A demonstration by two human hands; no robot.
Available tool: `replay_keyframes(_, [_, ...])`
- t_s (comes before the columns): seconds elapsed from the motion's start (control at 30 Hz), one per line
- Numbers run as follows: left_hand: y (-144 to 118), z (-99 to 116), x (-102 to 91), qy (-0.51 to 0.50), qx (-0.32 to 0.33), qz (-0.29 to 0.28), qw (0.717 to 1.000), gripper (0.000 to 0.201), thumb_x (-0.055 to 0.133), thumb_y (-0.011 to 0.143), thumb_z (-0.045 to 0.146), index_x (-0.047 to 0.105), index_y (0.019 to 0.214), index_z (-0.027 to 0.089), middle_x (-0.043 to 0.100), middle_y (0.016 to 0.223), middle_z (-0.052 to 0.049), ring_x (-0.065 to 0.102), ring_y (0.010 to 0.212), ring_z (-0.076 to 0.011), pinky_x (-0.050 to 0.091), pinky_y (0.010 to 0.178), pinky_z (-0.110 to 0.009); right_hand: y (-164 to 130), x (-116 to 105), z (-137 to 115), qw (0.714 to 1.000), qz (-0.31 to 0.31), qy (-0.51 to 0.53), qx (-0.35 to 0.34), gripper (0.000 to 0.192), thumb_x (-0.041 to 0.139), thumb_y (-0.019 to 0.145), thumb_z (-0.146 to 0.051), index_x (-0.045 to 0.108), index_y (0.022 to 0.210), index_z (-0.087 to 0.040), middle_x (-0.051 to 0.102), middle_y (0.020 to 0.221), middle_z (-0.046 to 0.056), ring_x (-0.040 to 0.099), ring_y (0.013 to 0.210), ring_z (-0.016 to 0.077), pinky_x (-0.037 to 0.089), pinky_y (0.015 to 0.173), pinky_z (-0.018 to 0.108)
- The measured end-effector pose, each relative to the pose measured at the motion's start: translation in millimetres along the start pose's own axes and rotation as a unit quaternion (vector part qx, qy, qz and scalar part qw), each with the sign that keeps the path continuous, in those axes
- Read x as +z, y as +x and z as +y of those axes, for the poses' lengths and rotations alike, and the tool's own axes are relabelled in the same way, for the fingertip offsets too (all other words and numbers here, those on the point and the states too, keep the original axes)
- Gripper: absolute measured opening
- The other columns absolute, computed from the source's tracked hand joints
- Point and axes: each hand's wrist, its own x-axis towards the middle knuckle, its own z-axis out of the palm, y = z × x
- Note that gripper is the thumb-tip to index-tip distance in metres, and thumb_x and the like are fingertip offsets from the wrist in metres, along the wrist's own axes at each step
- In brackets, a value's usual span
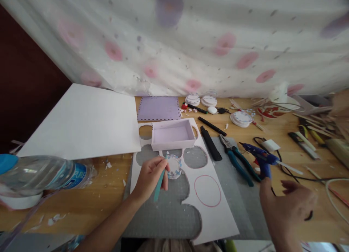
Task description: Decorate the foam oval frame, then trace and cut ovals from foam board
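My left hand (154, 174) is closed in a pinch, with a flat teal strip (159, 186) hanging down from its fingers. Right at those fingertips is a round white disc (173, 166) with blue spots round its rim; whether the fingers also grip it, I cannot tell. On the right, my right hand (286, 203) is slightly blurred, its thumb apart from the bent fingers. The thumb is by the handle of a blue glue gun (259, 154), which has a pale glue stick (290, 167) sticking out of its back.
Under my left hand lies a cut white board (218, 219) on a grey mat (160, 215). A lilac tray (174, 135) stands on the board. Pliers (237, 159), markers (212, 126), and spotted discs (241, 118) lie beyond. A water bottle (51, 172) lies at left.
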Motion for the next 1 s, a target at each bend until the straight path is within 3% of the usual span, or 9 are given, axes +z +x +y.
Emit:
replay_keyframes(0.1, [0, 6, 20.0, -0.018, -0.022, 0.014, 1.0, 0.032, 0.055, 0.085, 0.044, 0.052, 0.066, 0.018, 0.056, 0.035, 0.003, 0.045, 0.028, -0.0087, 0.036, 0.034, -0.016, -26, -8, -45, 0.991, -0.019, 0.078, -0.111, 0.024, 0.063, 0.078, -0.031, 0.042, 0.085, -0.024, 0.045, 0.074, 0.0, 0.048, 0.064, 0.0206, 0.04, 0.061, 0.037])
replay_keyframes(0.17, [1, 9, 34.8, -0.024, -0.027, 0.022, 0.999, 0.03, 0.055, 0.084, 0.043, 0.052, 0.067, 0.018, 0.06, 0.04, 0.001, 0.052, 0.033, -0.0108, 0.042, 0.038, -0.018, -37, -4, -79, 0.952, -0.082, 0.186, -0.231, 0.023, 0.064, 0.079, -0.024, 0.042, 0.086, -0.023, 0.05, 0.077, 0.001, 0.054, 0.068, 0.0189, 0.043, 0.059, 0.033])
replay_keyframes(0.3, [1, 12, 54.9, 0.005, 0.023, 0.062, 0.998, 0.028, 0.054, 0.085, 0.04, 0.053, 0.067, 0.018, 0.062, 0.047, 0.001, 0.059, 0.043, -0.0135, 0.049, 0.05, -0.023, -45, 13, -131, 0.862, -0.177, 0.252, -0.402, 0.021, 0.059, 0.08, -0.011, 0.043, 0.087, -0.023, 0.057, 0.076, -0.001, 0.054, 0.067, 0.0156, 0.042, 0.062, 0.03])
replay_keyframes(0.47, [1, 12, 54.0, 0.108, 0.116, 0.155, 0.975, 0.029, 0.054, 0.088, 0.035, 0.058, 0.067, 0.016, 0.06, 0.061, 0.0, 0.059, 0.061, -0.0133, 0.045, 0.059, -0.022, -42, 31, -155, 0.815, -0.181, 0.266, -0.482, 0.016, 0.054, 0.082, -0.01, 0.045, 0.084, -0.023, 0.068, 0.089, 0.003, 0.054, 0.071, 0.0178, 0.037, 0.067, 0.034])
replay_keyframes(0.6, [3, 7, 53.5, 0.153, 0.119, 0.141, 0.971, 0.034, 0.051, 0.09, 0.033, 0.056, 0.06, 0.016, 0.054, 0.057, 0.001, 0.05, 0.057, -0.0115, 0.038, 0.054, -0.022, -39, 37, -161, 0.798, -0.154, 0.273, -0.515, 0.018, 0.042, 0.085, -0.005, 0.047, 0.087, -0.022, 0.063, 0.073, 0.004, 0.048, 0.065, 0.0189, 0.035, 0.063, 0.033])
replay_keyframes(0.7, [1, 7, 56.6, 0.202, 0.128, 0.116, 0.964, 0.039, 0.05, 0.092, 0.034, 0.053, 0.057, 0.016, 0.049, 0.053, 0.002, 0.046, 0.052, -0.0106, 0.034, 0.05, -0.022, -37, 39, -162, 0.796, -0.152, 0.294, -0.507, 0.017, 0.042, 0.087, -0.006, 0.045, 0.083, -0.023, 0.051, 0.062, 0.0, 0.04, 0.06, 0.0182, 0.032, 0.059, 0.031])
replay_keyframes(0.8, [2, 13, 51.8, 0.263, 0.165, 0.084, 0.947, 0.038, 0.048, 0.094, 0.034, 0.059, 0.062, 0.016, 0.055, 0.056, 0.001, 0.053, 0.056, -0.0118, 0.039, 0.054, -0.023, -36, 41, -158, 0.808, -0.191, 0.332, -0.447, 0.026, 0.049, 0.082, -0.003, 0.037, 0.073, -0.024, 0.041, 0.061, -0.003, 0.037, 0.06, 0.0166, 0.029, 0.058, 0.03])
replay_keyframes(0.9, [12, 16, 30.6, 0.285, 0.255, 0.071, 0.921, 0.024, 0.047, 0.096, 0.027, 0.068, 0.089, 0.018, 0.071, 0.083, -0.003, 0.066, 0.079, -0.0153, 0.048, 0.074, -0.025, -40, 44, -152, 0.816, -0.213, 0.449, -0.296, 0.029, 0.05, 0.079, 0.0, 0.034, 0.078, -0.024, 0.036, 0.064, -0.005, 0.036, 0.06, 0.0144, 0.028, 0.058, 0.029])
replay_keyframes(1.0, [25, 9, -0.5, 0.338, 0.339, 0.027, 0.877, 0.024, 0.057, 0.089, 0.027, 0.064, 0.111, 0.02, 0.066, 0.117, -0.008, 0.06, 0.11, -0.0217, 0.045, 0.096, -0.033, -45, 46, -146, 0.789, -0.249, 0.549, -0.121, 0.023, 0.048, 0.087, -0.008, 0.033, 0.086, -0.025, 0.034, 0.069, -0.005, 0.034, 0.06, 0.0135, 0.028, 0.057, 0.027])
